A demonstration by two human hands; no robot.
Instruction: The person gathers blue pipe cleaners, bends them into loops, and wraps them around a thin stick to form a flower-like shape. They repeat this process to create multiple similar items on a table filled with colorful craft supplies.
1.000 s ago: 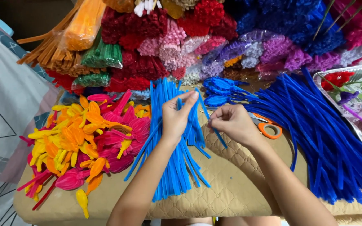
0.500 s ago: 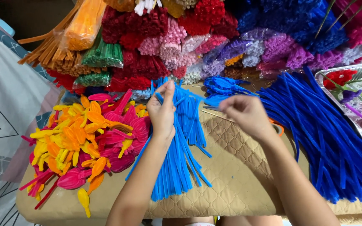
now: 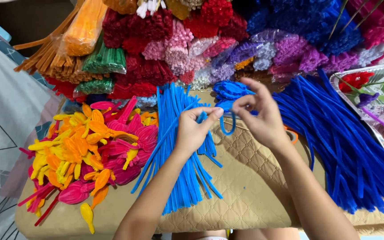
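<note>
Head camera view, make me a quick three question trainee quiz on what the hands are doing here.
1. True or false: both hands grip one light blue pipe cleaner.
2. Which pile lies right of the right hand? A dark blue stems B orange stems C green stems
3. What colour is the quilted mat?

Key: 1 true. 2 A. 3 tan. The left hand pinches one end of the bent loop.

light-blue pipe cleaner | fuzzy, thin | bent into a loop | pinched between both hands above the quilted mat
</note>
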